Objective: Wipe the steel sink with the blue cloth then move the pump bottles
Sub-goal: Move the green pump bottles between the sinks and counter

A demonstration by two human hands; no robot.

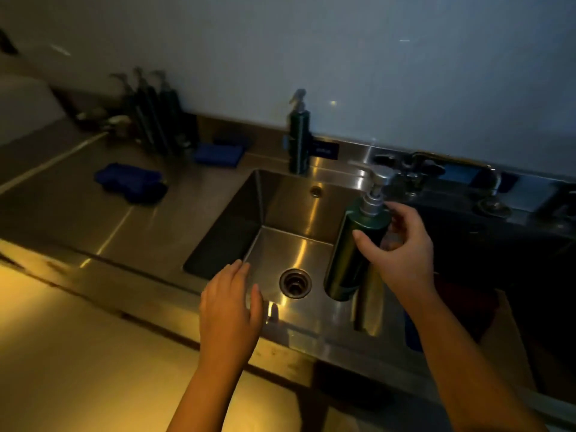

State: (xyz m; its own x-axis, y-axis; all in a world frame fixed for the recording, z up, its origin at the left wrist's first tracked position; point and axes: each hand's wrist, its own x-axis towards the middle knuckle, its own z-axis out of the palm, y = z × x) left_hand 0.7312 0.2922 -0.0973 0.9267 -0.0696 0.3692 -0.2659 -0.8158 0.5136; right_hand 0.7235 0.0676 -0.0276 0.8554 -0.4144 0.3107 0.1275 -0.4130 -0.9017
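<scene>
3 pump bottles (pixel 149 120) stand at the wall (pixel 374 73) behind the blue cloth (pixel 131 182) on the table (pixel 62 213), the left hand (pixel 230 304) spreads relaxed, empty fingers (pixel 241 269) over the steel sink (pixel 280 201), and the right hand's (pixel 402 254) curled fingers grip a tilted green bottle (pixel 349 260).

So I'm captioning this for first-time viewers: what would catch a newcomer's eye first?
The right hand grips a green pump bottle, tilted, at the right side of the steel sink. The left hand hovers above the sink's near edge, and a blue cloth lies on the counter to the left.
</scene>
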